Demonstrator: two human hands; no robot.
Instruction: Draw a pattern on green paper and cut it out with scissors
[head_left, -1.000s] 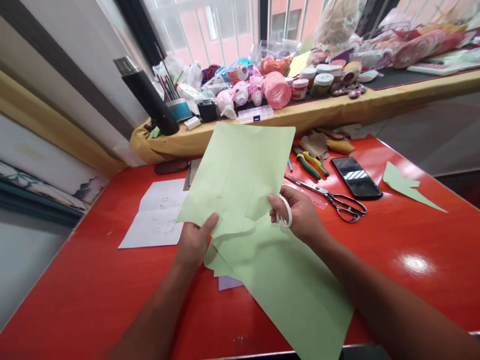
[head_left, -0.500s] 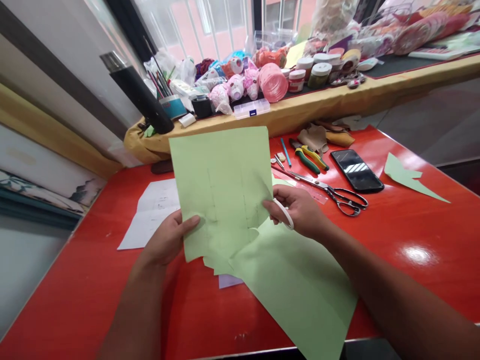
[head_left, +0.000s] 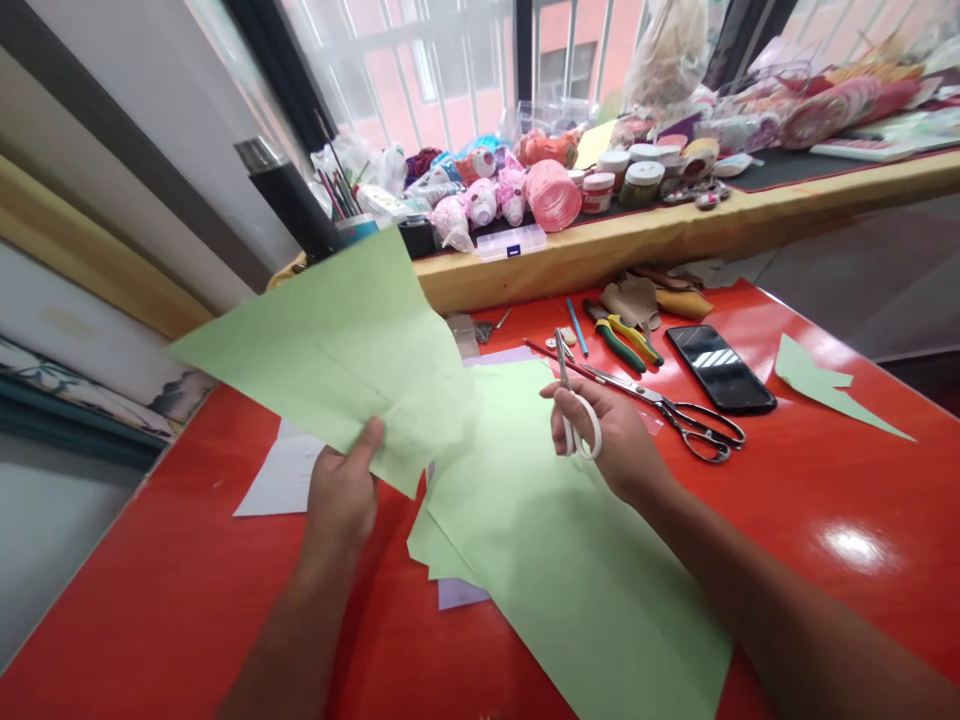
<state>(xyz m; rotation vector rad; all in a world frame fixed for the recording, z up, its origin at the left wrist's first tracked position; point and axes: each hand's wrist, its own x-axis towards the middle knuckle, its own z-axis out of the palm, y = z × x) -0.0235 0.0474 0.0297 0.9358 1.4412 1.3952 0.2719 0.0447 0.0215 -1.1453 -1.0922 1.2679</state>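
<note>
My left hand (head_left: 345, 490) grips a green paper sheet (head_left: 337, 350) by its lower edge, thumb on top; the sheet is tilted to the left and bears faint pencil lines. White-handled scissors (head_left: 582, 428) are in my right hand (head_left: 611, 435), blades pointing up. Beneath and between my hands lies a larger green sheet (head_left: 592, 570), with smaller green pieces and a purple paper (head_left: 461, 594) showing at its left edge. A white sheet with writing (head_left: 277, 480) lies partly behind my left hand.
Large metal scissors (head_left: 675, 410), a black phone (head_left: 720, 368), pliers (head_left: 626, 340) and a green scrap (head_left: 825, 385) lie on the red table (head_left: 810, 620). A cluttered window ledge (head_left: 480, 283) holds jars, figures and a black flask (head_left: 292, 205).
The held green sheet has swung left and tilted, its right edge now free of my right hand. The scissors have turned upright, blades now visible. The view has shifted slightly.
</note>
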